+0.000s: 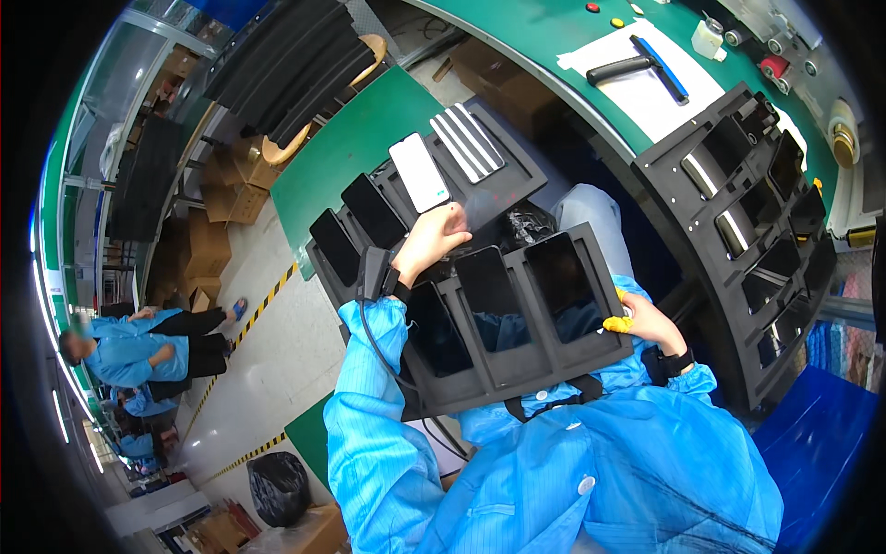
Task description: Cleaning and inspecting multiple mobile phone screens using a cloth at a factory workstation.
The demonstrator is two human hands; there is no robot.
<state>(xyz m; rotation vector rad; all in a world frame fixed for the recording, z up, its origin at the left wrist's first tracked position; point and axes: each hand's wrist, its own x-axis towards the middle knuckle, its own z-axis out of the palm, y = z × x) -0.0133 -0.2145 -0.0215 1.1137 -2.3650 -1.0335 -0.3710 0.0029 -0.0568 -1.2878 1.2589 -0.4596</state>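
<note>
A black tray rests across my lap with three dark-screened phones in its slots, one of them a phone at the right end. My right hand, with yellow finger covers on it, is closed round the tray's right edge. Beyond, on the left, a second black tray holds two dark phones, a white-screened phone and several pale strips. Over that tray, at the white-screened phone's lower end, my left hand has its fingers curled in. What they hold, if anything, is hidden.
A tilted black rack with several phones stands at the right. Behind it, a green bench carries a blue-edged roller tool on white paper. Another person is off to the left, near cardboard boxes.
</note>
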